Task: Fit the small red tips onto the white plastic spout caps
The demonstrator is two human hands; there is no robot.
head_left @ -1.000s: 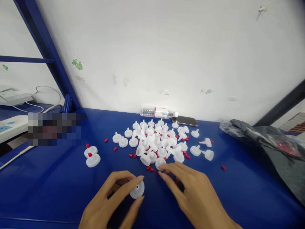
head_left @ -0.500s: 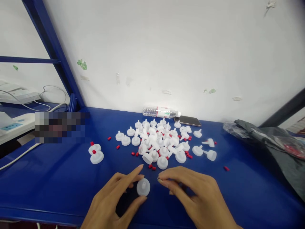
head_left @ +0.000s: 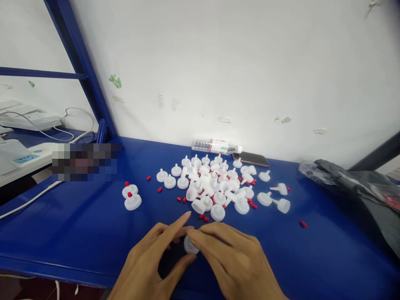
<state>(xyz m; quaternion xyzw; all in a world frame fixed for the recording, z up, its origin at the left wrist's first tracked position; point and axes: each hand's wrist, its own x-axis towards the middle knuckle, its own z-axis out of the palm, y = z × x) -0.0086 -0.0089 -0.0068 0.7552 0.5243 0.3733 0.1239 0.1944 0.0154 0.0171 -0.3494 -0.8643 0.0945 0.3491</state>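
- White, round and see-through in part, one lid (head_left: 188, 246) is at the near middle of the blue table (head_left: 78, 229).
- The person's left hand (head_left: 154, 258) has it, with a finger and thumb around its sides.
- The right hand (head_left: 239, 256) has its fingertips pinched together over the lid's top; what is between them is hidden.
- Farther back is a messy pile of white lids (head_left: 218, 212), with little red caps (head_left: 160, 190) around it.
- On the left, two red-topped lids (head_left: 133, 202) sit together.
- At the far side, a bottle (head_left: 220, 147) lies by a phone (head_left: 251, 159).
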